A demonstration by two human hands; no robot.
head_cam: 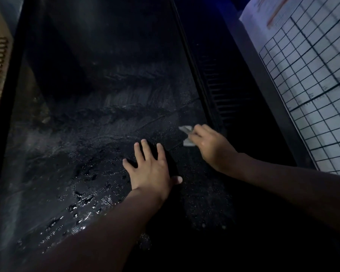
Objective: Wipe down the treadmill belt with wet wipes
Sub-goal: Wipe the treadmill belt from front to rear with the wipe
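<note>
head view, dim lighting
treadmill belt [98,118]: filling centre; wet streaks and droplets showing at 7 o'clock; 12 o'clock end fading into black.
left hand [151,169]: lying flat on belt, fingers straight, spread apart.
right hand [210,146]: at its 2 o'clock, fingers clamping wet wipe; fingertips hiding.
wet wipe [185,130]: crumpled, at belt's right edge, mostly covered.
side rail [214,91]: barely reading.
grid sheet [312,85]: 2 o'clock, running off frame, print blurring.

Left hand [149,169] and left forearm [98,228] seen bare, right hand [210,146] and right forearm [283,185] likewise bare, fingernails kept short, finer detail lost to dim light
</note>
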